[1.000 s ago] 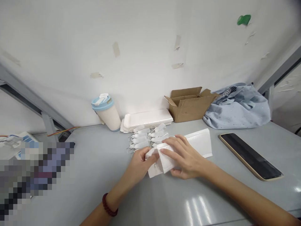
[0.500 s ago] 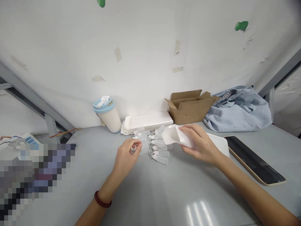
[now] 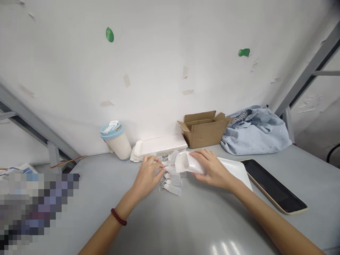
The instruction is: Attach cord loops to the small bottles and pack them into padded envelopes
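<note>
White open-mouthed pouch (image 3: 189, 163) clamped in right hand (image 3: 212, 170); left hand (image 3: 147, 176) fingers pinching small plastic vials (image 3: 171, 177).

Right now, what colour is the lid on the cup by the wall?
Light blue lid, head view.

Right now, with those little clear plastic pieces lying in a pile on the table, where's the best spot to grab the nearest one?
Pinch the nearest clear piece across its flat rectangular body, coming from above on the side towards you. It lies flat at the pile's front edge, clear of the left hand; its small loop end looks too thin to hold.
</note>
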Tool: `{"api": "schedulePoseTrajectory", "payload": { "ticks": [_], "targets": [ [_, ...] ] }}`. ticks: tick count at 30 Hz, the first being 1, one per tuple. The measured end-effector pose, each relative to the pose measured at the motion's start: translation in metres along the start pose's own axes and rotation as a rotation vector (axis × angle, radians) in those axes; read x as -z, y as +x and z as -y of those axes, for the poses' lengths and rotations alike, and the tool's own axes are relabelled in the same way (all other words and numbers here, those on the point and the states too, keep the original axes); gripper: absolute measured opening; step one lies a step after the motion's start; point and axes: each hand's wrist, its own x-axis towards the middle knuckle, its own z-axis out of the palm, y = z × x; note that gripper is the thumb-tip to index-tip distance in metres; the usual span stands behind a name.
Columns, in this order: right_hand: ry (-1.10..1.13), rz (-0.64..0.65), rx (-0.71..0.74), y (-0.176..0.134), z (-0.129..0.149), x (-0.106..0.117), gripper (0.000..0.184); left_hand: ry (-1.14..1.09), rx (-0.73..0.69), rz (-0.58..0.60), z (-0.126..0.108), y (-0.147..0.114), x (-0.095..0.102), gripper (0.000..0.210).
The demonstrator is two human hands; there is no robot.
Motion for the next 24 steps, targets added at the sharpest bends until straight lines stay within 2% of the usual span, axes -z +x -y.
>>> {"api": "schedulePoseTrajectory", "payload": {
  "ticks": [4,7,12,15,20,24],
  "targets": [
    [-0.008,0.031,-0.031,0.001,0.001,0.0,0.055,-0.173,0.146,-0.026,-0.005,0.003,0.013,0.015],
    [-0.013,0.033,-0.023,0.0,0.003,0.0,0.055,-0.206,0.183,-0.066,-0.012,0.003,0.022,0.016],
    [0.001,0.008,-0.014,0.0,0.007,-0.001,0.056,-0.165,0.076,-0.013,-0.028,0.004,0.022,0.018],
    [-0.003,0.008,-0.02,0.0,0.008,-0.002,0.056,-0.159,0.012,-0.023,-0.035,0.006,0.02,0.019],
    [-0.02,0.004,-0.015,-0.001,0.008,-0.003,0.057,-0.18,0.002,-0.1,-0.04,0.005,0.021,0.018],
    [-0.026,0.0,-0.007,-0.002,0.007,-0.003,0.058,-0.184,0.0,-0.066,-0.039,0.0,0.02,0.019]
  ]
}}
